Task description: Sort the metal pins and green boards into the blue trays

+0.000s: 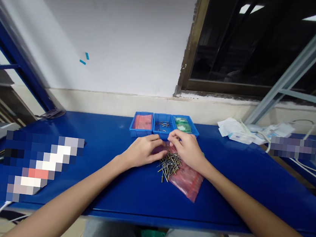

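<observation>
A pile of thin metal pins (170, 163), some silver and some brass-coloured, lies in front of me, partly on a pink plastic bag (189, 181). My left hand (145, 150) rests at the left edge of the pile, its thumb apart from the curved fingers and nothing visible in it. Above the bag's far end, my right hand (187, 146) has thumb and fingers pinched together; whatever is between them is too small to make out. Just beyond both hands stands a blue bin (164, 117) with a few pins inside.
Joined to that bin are a left bin (137, 132) holding a pink bag and a right bin (193, 128) holding green bags. White packaging (238, 131) and cables sit at the back right. A blurred-out object (45, 166) lies left on the blue table (108, 200).
</observation>
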The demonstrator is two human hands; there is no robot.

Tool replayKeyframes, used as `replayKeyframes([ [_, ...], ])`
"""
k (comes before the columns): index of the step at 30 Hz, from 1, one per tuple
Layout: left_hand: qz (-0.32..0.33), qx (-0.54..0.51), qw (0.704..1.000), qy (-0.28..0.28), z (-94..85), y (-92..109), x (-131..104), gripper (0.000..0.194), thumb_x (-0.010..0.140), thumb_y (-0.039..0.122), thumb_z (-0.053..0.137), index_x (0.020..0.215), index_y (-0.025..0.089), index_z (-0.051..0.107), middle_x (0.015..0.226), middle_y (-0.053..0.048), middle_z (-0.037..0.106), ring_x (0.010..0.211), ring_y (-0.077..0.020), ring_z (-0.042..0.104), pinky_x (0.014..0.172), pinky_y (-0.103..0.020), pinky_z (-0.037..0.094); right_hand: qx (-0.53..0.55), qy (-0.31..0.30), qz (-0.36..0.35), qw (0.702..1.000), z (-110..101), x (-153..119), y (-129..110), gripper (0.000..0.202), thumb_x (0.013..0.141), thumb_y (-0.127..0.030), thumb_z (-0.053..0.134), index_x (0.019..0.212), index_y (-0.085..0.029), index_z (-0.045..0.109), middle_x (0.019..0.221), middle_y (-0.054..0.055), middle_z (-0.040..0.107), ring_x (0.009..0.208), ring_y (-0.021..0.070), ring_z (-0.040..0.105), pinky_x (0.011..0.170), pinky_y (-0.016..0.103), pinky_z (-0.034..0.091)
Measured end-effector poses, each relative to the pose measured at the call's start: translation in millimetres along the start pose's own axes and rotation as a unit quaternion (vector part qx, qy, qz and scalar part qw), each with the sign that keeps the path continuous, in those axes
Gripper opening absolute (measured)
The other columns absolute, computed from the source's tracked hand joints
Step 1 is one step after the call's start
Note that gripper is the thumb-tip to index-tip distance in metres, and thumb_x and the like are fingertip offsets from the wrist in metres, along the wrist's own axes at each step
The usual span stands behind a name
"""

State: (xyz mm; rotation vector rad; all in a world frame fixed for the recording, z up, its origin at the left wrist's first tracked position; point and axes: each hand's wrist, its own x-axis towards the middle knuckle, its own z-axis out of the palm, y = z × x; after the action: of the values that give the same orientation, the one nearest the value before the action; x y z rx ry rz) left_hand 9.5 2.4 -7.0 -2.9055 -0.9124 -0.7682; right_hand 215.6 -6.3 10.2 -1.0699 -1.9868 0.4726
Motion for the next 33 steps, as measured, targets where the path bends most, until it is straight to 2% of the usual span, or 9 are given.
replayKeyframes([
  [6, 0.01, -0.037, 0.999, 0.014, -1.2, -4, 1, 0.023, 0.101, 0.026, 0.046, 0.099, 0.015, 0.065, 0.089, -0.005, 0.063, 0.08, -0.0151, 0.06, 0.074, -0.028, 0.05, 0.081, -0.01, 0.018, 0.996, 3, -3, -4, 0.013, 0.091, -0.023, 0.053, 0.08, -0.02, 0.059, 0.071, 0.0, 0.067, 0.065, 0.0141, 0.06, 0.067, 0.029, 0.044],
  [11, -0.025, -0.063, 0.996, 0.055, -4.4, -6, 0, 0.019, 0.099, 0.026, 0.05, 0.095, 0.016, 0.065, 0.088, -0.004, 0.064, 0.077, -0.0135, 0.059, 0.071, -0.027, 0.048, -0.036, -0.028, -0.035, 0.998, -1, -3, 1, 0.015, 0.094, -0.02, 0.052, 0.081, -0.02, 0.06, 0.07, -0.001, 0.064, 0.066, 0.0141, 0.058, 0.067, 0.028, 0.04],
  [16, -0.036, -0.071, 0.992, 0.095, -5.5, -7, 1, 0.02, 0.1, 0.028, 0.05, 0.097, 0.016, 0.065, 0.088, -0.004, 0.066, 0.077, -0.0137, 0.059, 0.072, -0.029, 0.048, -0.102, -0.053, -0.058, 0.992, 3, -4, 11, 0.014, 0.095, -0.019, 0.052, 0.088, -0.02, 0.064, 0.081, 0.001, 0.068, 0.076, 0.0158, 0.06, 0.072, 0.029, 0.04],
  [20, -0.031, -0.07, 0.992, 0.101, -4.2, -6, 1, 0.021, 0.101, 0.029, 0.049, 0.097, 0.016, 0.065, 0.087, -0.004, 0.066, 0.076, -0.0136, 0.059, 0.072, -0.029, 0.049, -0.109, -0.072, -0.034, 0.991, 6, -5, 10, 0.014, 0.093, -0.016, 0.053, 0.085, -0.018, 0.064, 0.075, 0.001, 0.067, 0.068, 0.0141, 0.058, 0.066, 0.027, 0.038],
  [24, -0.015, -0.053, 0.992, 0.11, -3.5, -7, -1, 0.022, 0.101, 0.025, 0.047, 0.114, 0.017, 0.063, 0.097, -0.006, 0.067, 0.082, -0.0144, 0.062, 0.077, -0.03, 0.052, -0.069, -0.079, -0.001, 0.994, 7, -6, 2, 0.014, 0.09, -0.016, 0.054, 0.078, -0.018, 0.062, 0.06, -0.004, 0.059, 0.055, 0.0109, 0.051, 0.058, 0.026, 0.034],
  [26, 0.004, -0.035, 0.995, 0.095, -3.6, -7, -2, 0.024, 0.1, 0.022, 0.046, 0.118, 0.019, 0.063, 0.099, -0.006, 0.066, 0.084, -0.0146, 0.063, 0.077, -0.03, 0.053, -0.049, -0.073, 0.013, 0.996, 8, -5, -2, 0.017, 0.089, -0.016, 0.054, 0.072, -0.018, 0.059, 0.058, -0.004, 0.056, 0.054, 0.0105, 0.049, 0.057, 0.025, 0.033],
  [29, 0.018, -0.012, 0.997, 0.069, -3.4, -6, -3, 0.022, 0.1, 0.022, 0.048, 0.115, 0.019, 0.064, 0.098, -0.005, 0.065, 0.085, -0.0147, 0.063, 0.076, -0.029, 0.054, -0.017, -0.072, 0.036, 0.997, 8, -4, -3, 0.019, 0.087, -0.017, 0.054, 0.068, -0.018, 0.056, 0.058, -0.003, 0.055, 0.056, 0.0109, 0.048, 0.057, 0.025, 0.034],
  [33, 0.008, 0.001, 0.997, 0.076, -1.9, -5, -3, 0.02, 0.1, 0.024, 0.049, 0.11, 0.019, 0.065, 0.095, -0.005, 0.065, 0.082, -0.014, 0.063, 0.073, -0.027, 0.054, 0.028, -0.087, 0.054, 0.994, 8, -4, -3, 0.017, 0.085, -0.019, 0.054, 0.069, -0.017, 0.058, 0.06, -0.003, 0.056, 0.057, 0.0111, 0.049, 0.056, 0.025, 0.035],
])
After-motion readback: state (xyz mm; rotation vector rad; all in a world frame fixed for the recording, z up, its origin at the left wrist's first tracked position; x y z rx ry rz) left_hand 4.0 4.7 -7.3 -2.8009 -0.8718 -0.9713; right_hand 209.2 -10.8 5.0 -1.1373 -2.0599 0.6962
